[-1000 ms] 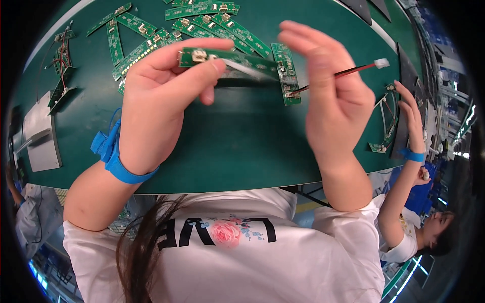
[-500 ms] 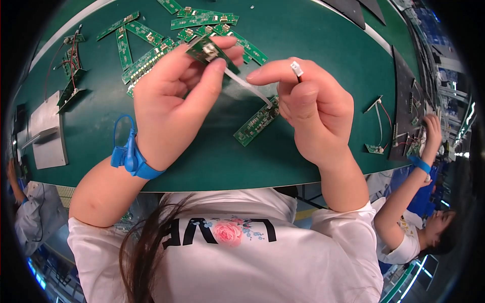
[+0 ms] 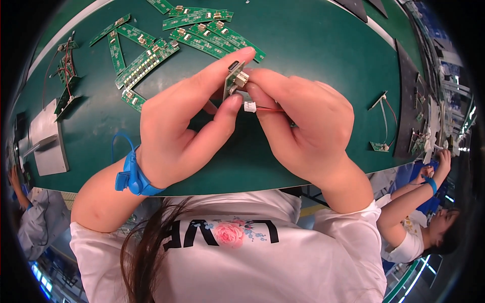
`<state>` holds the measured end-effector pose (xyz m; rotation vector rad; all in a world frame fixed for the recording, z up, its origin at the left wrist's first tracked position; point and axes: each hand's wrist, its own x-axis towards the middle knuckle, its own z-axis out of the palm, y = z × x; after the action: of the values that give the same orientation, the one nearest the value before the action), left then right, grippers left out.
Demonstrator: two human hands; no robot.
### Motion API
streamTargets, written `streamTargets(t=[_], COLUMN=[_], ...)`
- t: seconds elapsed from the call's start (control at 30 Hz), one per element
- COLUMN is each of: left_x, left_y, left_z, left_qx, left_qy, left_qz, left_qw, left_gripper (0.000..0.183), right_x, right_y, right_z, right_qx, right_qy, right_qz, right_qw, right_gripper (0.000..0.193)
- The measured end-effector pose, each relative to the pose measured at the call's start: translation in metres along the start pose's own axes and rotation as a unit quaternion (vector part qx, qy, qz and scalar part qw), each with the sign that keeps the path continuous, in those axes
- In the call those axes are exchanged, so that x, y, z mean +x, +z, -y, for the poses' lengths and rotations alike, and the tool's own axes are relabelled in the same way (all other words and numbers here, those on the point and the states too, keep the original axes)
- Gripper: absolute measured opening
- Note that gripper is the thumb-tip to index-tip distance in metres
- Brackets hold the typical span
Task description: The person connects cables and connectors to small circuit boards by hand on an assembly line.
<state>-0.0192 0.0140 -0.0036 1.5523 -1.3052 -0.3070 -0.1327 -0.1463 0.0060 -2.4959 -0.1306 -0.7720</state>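
My left hand point(image 3: 202, 113) pinches a small green circuit board point(image 3: 230, 83) on edge between thumb and forefinger. A white socket point(image 3: 241, 78) on that board faces right. My right hand point(image 3: 303, 111) is closed, its thumb and forefinger tips meeting right beside the socket. A small white plug point(image 3: 250, 106) sticks out by the right thumb, apart from the socket. Its red and black wires point(image 3: 270, 109) run back into the right hand's grip. Behind the right hand, the second board and the flat white cable are almost wholly hidden. A blue wrist strap point(image 3: 134, 177) circles my left wrist.
Several long green boards point(image 3: 202, 38) lie at the back of the green table point(image 3: 323, 40). Wired boards point(image 3: 68, 81) and a metal plate point(image 3: 48, 139) are at left. Another wired board point(image 3: 380, 146) lies at right, near a black panel point(image 3: 406, 101) and a co-worker's hand point(image 3: 443, 161).
My hands have come together. The left has turned its board on edge; the right has moved left to its socket. The flat cable and second board have gone from sight behind my right hand.
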Motion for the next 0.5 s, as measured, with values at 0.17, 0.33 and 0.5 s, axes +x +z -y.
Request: streamTargets(t=[0.17, 0.33, 0.5], left_x=[-0.004, 0.0, 0.0], left_y=[0.004, 0.005, 0.002], left_z=[0.004, 0.003, 0.0], left_qx=[-0.085, -0.091, -0.007], left_qy=[-0.067, -0.072, -0.015], left_qz=[-0.013, -0.034, -0.006], left_qw=[0.994, 0.993, 1.0], left_gripper=[0.042, 0.042, 0.039], right_x=[0.009, 0.005, 0.003], right_y=[0.0, 0.0, 0.002], right_z=[0.01, 0.002, 0.003], right_qx=[0.084, 0.108, 0.063], right_qy=[0.088, 0.045, 0.031], right_qz=[0.013, -0.017, -0.036], right_qw=[0.993, 0.993, 0.997], right_gripper=[0.017, 0.009, 0.008])
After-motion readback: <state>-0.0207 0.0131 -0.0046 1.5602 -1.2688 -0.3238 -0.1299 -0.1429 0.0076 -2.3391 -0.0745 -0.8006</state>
